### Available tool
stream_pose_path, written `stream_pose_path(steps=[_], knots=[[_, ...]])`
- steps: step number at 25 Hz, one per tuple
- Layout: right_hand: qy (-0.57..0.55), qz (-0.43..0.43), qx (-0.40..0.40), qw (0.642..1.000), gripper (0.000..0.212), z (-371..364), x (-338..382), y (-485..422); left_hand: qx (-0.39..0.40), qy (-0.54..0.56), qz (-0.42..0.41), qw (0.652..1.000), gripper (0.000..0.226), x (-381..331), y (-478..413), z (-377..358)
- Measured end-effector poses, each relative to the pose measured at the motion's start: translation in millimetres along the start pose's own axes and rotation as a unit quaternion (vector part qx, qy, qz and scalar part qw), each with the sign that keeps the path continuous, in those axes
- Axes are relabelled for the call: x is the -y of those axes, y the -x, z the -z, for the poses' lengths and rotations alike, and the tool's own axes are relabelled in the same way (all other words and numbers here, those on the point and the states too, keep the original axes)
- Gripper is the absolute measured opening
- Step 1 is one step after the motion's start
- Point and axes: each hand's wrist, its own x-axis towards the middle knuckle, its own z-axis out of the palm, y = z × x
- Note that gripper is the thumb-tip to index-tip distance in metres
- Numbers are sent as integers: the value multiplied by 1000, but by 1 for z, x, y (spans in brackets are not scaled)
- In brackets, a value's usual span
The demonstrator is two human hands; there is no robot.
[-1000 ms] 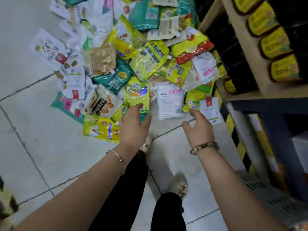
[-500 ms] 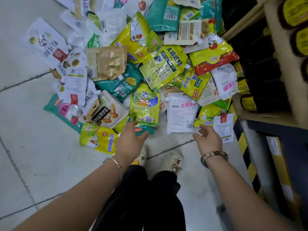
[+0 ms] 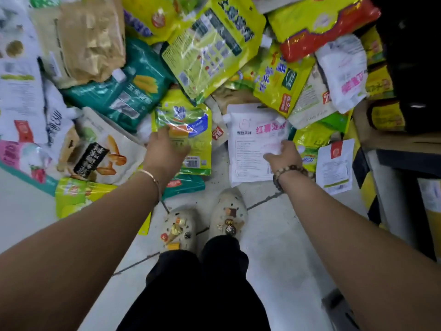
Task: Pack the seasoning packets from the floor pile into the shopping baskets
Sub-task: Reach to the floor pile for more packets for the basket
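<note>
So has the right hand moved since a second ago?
Yes: the right hand has gone forward onto the white pink-lettered packet, which it fell short of before.

Hands: two, the left hand (image 3: 164, 151) and the right hand (image 3: 284, 155). Wrist bands: two, a thin bangle (image 3: 152, 179) and a beaded bracelet (image 3: 287, 170). Shoes (image 3: 179, 229): two. Brown paper bag (image 3: 83, 41): one. Seasoning packets (image 3: 207, 44): over fifteen; overlap prevents an exact count.

A wooden shelf (image 3: 405, 142) edges the pale tiled floor (image 3: 274, 271)
</note>
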Motion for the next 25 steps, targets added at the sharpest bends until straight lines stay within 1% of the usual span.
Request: stream_pose_path(steps=[3,5,7,9,11,14,16,17,18,19,20,22,23,25], knots=[[-62,-30,-21,997,81,-20,-11,-23,-26,54,59,997,79,10,-20,-24],[-107,-41,-44,992,85,-30,-16,-29,-57,65,75,993,81,15,-22,-32],[-120,-50,-55,990,89,-36,-16,-36,-88,57,89,990,82,18,-23,-36],[-110,-65,-59,990,89,-36,-14,-43,-98,60,117,987,83,16,-25,-37],[-78,-85,-64,991,85,-35,-14,-48,-88,66,163,980,90,8,-29,-39],[-20,-95,-53,994,76,-33,-16,-49,-71,64,248,964,113,-8,-40,-39],[-14,-88,-44,995,66,-34,-20,-47,-78,60,274,957,123,-11,-45,-40],[-29,-86,-44,995,61,-35,-24,-45,-94,64,283,952,123,-9,-47,-40],[-61,-85,-45,994,54,-37,-27,-44,-112,75,291,947,119,-5,-49,-40],[-103,-86,-48,990,46,-38,-30,-40,-126,94,297,942,110,-2,-50,-39],[-149,-85,-53,984,39,-40,-32,-36,-130,124,301,937,96,1,-50,-38],[-228,-78,-60,969,33,-43,-34,-27,-123,199,301,924,69,1,-48,-36],[-248,-72,-61,964,31,-45,-34,-23,-120,226,299,919,63,0,-45,-35],[-262,-58,-65,961,30,-44,-33,-12,-111,235,288,922,60,-3,-37,-34]])
